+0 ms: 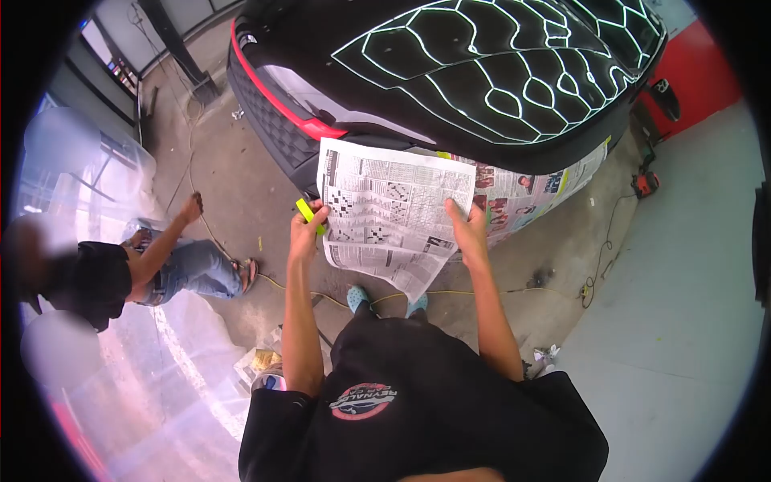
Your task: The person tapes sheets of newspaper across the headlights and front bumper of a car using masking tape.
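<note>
A printed newspaper sheet (385,197) is stretched between my two hands, in front of the black car (450,88). My left hand (305,229) pinches its left edge, where a bright yellow-green strip (306,212), apparently tape, lies along the margin and sticks out past my fingers. On the opposite side, my right hand (470,229) grips the sheet between thumb and fingers. The paper's lower part sags and folds toward me. Behind it, more newspaper (530,189) covers the car's lower edge, with bits of yellow tape at its upper border.
To my left another person in a black shirt and jeans (197,269) sits or crouches, one arm stretched forward. A yellow cable (273,279) crosses the floor by my feet. An orange tool (644,184) with a dark cord lies near the right wall (691,265).
</note>
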Tool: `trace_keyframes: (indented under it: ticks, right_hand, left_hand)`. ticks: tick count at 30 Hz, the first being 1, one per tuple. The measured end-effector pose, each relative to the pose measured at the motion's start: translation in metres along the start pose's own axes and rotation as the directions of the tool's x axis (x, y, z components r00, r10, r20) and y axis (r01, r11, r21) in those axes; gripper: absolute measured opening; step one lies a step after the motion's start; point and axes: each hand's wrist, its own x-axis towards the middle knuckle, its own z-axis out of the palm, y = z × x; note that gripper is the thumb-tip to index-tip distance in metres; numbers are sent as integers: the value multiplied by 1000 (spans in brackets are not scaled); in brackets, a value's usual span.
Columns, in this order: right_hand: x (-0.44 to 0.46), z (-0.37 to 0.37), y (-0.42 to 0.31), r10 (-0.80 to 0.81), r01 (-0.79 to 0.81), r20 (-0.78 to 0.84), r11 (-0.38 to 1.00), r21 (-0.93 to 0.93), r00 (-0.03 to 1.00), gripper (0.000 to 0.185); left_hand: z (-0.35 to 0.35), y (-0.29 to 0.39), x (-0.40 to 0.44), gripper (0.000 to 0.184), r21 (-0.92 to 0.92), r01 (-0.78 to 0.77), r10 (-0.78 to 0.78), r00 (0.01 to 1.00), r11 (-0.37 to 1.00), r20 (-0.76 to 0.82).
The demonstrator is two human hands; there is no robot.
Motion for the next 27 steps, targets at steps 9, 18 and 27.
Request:
trace_keyframes:
  ticks: [9, 18, 27]
  right_hand:
    - [15, 4, 7, -65, 49, -154, 993, -108, 986, 33]
    - [25, 2, 5, -42, 31, -200, 998, -57, 979, 33]
    - [37, -11, 12, 60, -68, -221, 997, -30, 973, 42]
  left_hand:
    - [8, 13, 32, 21, 60, -38, 41, 997, 998, -66]
    - [18, 42, 29, 21, 232, -83, 116, 984, 969, -132]
    - [29, 66, 21, 14, 209, -86, 119, 981, 974, -150]
